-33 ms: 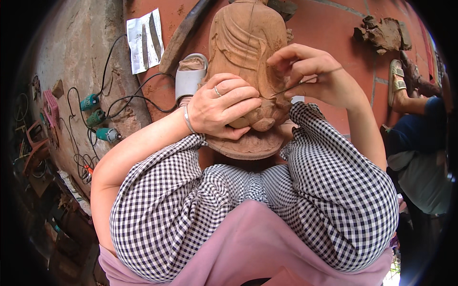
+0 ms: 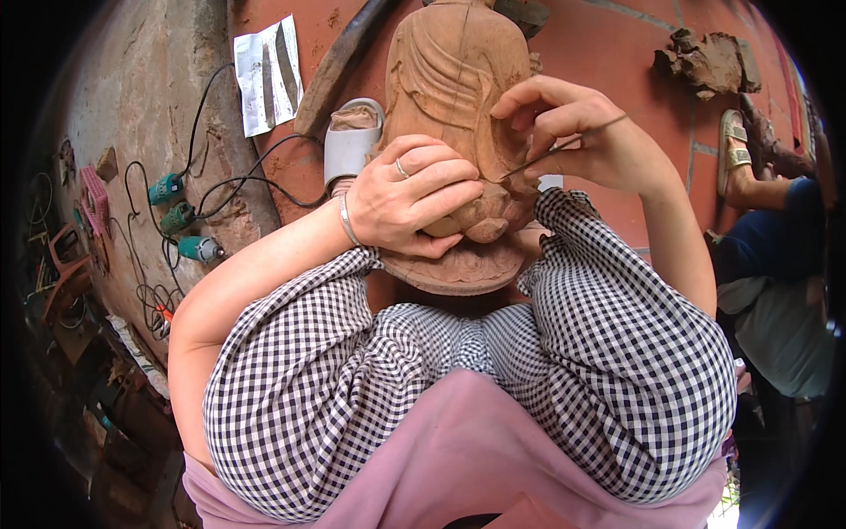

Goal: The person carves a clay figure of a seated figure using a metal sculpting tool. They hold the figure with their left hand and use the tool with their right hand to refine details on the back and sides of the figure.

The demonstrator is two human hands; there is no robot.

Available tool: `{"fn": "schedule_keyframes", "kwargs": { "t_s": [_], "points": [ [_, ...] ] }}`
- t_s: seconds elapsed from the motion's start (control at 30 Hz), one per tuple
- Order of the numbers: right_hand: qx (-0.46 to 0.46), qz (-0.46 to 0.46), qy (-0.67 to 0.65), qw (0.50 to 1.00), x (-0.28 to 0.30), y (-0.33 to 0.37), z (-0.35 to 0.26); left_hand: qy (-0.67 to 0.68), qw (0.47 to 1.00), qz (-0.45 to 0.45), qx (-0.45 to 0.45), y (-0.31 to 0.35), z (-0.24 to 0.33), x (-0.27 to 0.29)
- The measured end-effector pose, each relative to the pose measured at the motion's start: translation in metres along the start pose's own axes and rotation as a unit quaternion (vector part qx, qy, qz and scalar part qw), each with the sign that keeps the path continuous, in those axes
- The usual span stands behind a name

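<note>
A carved wooden statue (image 2: 458,62) with draped folds lies between my legs, its round base (image 2: 458,273) toward me. My left hand (image 2: 414,192), with a ring and a bracelet, is wrapped over the left side of its lower part, fingers on the carving. Pinched in my right hand (image 2: 573,132) is a thin dark rod-like tool (image 2: 534,165). The tool's tip meets the wood just right of my left fingertips, and its other end sticks out past my knuckles. Part of the carving is hidden under my left hand.
Green power tools (image 2: 179,218) with black cords lie at the left. White paper (image 2: 269,75) with dark strips and a long wooden piece (image 2: 344,66) lie farther off. Bark-like wood (image 2: 705,62) is at the upper right, near another person's sandalled foot (image 2: 738,176).
The thin tool now slants more steeply, its outer end higher and a little to the left. My right fingers have shifted slightly; my left hand and the statue stay put.
</note>
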State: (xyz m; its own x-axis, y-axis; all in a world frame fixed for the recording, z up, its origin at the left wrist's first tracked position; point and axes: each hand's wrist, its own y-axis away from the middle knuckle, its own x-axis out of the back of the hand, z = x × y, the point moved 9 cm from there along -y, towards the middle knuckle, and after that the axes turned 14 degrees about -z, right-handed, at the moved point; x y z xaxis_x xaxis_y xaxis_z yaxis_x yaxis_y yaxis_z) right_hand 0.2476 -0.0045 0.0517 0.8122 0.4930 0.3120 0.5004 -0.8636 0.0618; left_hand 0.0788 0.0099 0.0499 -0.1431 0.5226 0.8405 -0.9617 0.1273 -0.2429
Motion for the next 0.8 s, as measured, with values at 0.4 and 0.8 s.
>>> {"fn": "schedule_keyframes", "kwargs": {
  "t_s": [0.4, 0.8],
  "points": [
    [0.028, -0.009, -0.019, 0.999, 0.002, -0.01, 0.009, 0.002, 1.0, 0.001, 0.001, 0.001, -0.001, 0.002],
    [-0.059, -0.062, 0.024, 0.996, 0.002, -0.021, -0.003, 0.0, 1.0, -0.005, -0.003, 0.0, 0.0, 0.001]
  ]
}}
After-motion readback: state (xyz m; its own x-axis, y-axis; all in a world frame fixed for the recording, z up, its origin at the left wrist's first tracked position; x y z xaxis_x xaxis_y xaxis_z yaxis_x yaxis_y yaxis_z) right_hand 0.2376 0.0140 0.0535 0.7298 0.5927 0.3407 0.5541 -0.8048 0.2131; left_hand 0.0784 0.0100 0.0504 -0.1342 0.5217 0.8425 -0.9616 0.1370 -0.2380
